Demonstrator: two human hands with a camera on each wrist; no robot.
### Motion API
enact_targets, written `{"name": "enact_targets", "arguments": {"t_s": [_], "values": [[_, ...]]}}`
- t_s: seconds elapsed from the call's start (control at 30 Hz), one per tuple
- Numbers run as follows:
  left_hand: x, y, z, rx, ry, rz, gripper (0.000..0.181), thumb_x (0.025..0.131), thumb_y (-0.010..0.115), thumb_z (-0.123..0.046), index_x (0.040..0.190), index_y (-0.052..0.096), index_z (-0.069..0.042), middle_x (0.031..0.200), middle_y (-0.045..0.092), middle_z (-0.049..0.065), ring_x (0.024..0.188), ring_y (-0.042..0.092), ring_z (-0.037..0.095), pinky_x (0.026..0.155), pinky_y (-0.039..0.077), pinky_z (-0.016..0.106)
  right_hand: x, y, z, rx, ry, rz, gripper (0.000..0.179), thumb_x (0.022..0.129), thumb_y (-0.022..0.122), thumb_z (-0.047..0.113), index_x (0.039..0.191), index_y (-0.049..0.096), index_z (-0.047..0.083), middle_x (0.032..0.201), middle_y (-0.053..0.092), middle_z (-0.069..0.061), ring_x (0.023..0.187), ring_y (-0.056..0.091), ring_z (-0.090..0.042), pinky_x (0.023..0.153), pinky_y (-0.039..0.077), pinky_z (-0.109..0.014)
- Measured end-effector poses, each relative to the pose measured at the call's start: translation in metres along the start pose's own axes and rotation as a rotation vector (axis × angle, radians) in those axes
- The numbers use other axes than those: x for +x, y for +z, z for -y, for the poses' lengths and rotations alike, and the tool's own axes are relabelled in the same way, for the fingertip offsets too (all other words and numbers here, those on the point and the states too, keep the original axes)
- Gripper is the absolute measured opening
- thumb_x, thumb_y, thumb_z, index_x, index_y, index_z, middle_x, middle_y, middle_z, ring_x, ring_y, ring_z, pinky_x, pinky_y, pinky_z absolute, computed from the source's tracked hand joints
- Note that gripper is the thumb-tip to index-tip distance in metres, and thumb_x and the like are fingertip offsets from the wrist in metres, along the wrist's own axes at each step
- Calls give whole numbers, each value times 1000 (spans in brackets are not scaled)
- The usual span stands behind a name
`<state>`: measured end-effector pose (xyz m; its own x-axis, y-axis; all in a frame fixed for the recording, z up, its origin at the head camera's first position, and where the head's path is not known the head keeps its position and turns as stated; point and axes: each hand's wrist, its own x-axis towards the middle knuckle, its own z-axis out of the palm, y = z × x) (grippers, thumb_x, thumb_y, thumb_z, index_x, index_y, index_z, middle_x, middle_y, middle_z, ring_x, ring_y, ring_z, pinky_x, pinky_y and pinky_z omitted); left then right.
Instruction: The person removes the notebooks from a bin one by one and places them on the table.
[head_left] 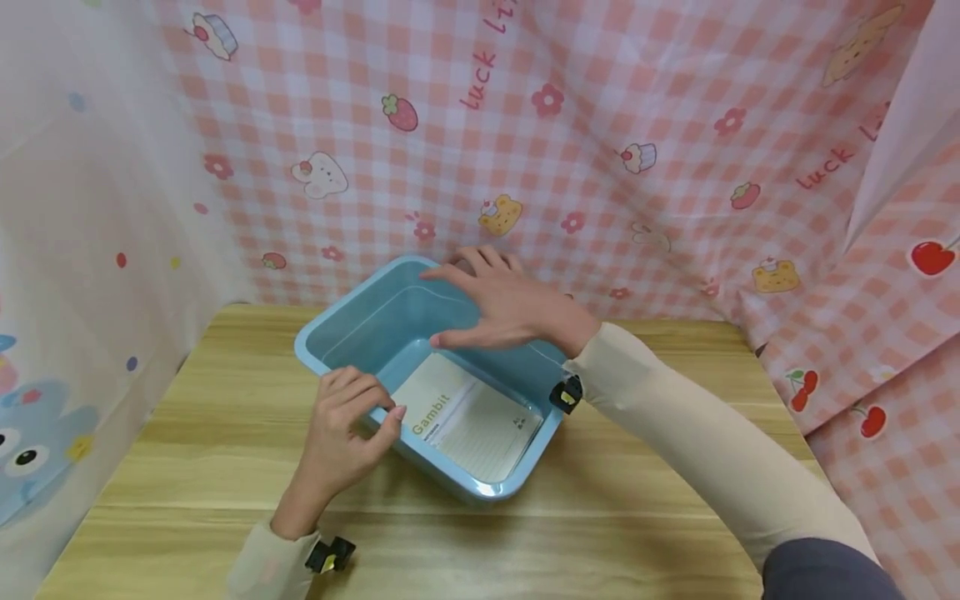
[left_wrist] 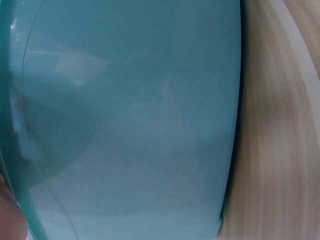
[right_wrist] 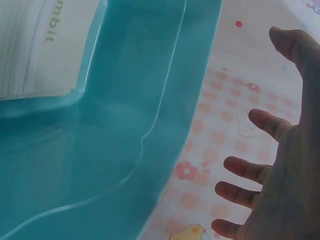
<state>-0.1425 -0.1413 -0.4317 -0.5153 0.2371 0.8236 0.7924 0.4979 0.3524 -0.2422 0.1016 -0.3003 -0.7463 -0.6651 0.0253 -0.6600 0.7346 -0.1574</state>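
Note:
A light blue plastic basin (head_left: 367,321) stands at an angle on the wooden table. Inside, a pale notebook (head_left: 487,425) marked "Gambit" lies flat on the bottom. My left hand (head_left: 341,433) grips the near-left rim, fingers curled over it and thumb against it. The left wrist view is mostly filled by the basin's outer wall (left_wrist: 140,120), with a bit of the hand at lower left. Over the far rim, my right hand (head_left: 510,308) is spread, thumb above the inside. In the right wrist view its fingers (right_wrist: 242,170) are apart, with nothing between them.
The wooden tabletop (head_left: 187,467) extends around the basin. A pink checked curtain (head_left: 420,167) hangs close behind it, and a white printed curtain (head_left: 97,208) is at the left. Each wrist carries a small black camera mount (head_left: 330,554).

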Motion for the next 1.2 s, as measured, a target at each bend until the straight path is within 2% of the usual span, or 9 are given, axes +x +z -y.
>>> {"name": "enact_targets", "arguments": {"t_s": [0.17,0.43,0.67,0.87,1.2], "values": [[1,0,1,5,6,-3,32,95,59,-34,68,62,-16,73,63,-5,80,51,16,87,35,41,15,5,7,-16,-5,21,85,84,56,79,157,30,42,158,30,-3,145,28,-29,110,29,-58],[2,-3,-1,25,11,15,40,99,56,-42,69,63,-17,73,64,-6,80,53,15,86,35,41,36,22,20,-48,-37,105,88,82,56,80,156,30,41,158,29,-3,142,29,-27,111,30,-57],[3,-4,-1,28,18,36,36,99,57,-39,70,63,-19,76,65,-6,80,54,15,88,37,40,48,40,26,-72,-38,218,91,81,56,82,157,28,41,157,30,-1,139,33,-25,111,29,-55],[3,-5,-2,33,20,39,33,98,58,-37,71,64,-19,77,65,-5,82,55,16,89,37,41,55,55,30,-102,-73,261,89,82,57,81,156,30,41,157,31,-1,138,33,-24,113,29,-52],[2,-6,-2,40,20,38,33,98,57,-36,71,64,-19,76,65,-7,81,54,16,89,37,41,70,86,33,-150,-101,366,86,84,57,78,156,28,42,155,27,-1,129,32,-21,105,32,-48]]}}
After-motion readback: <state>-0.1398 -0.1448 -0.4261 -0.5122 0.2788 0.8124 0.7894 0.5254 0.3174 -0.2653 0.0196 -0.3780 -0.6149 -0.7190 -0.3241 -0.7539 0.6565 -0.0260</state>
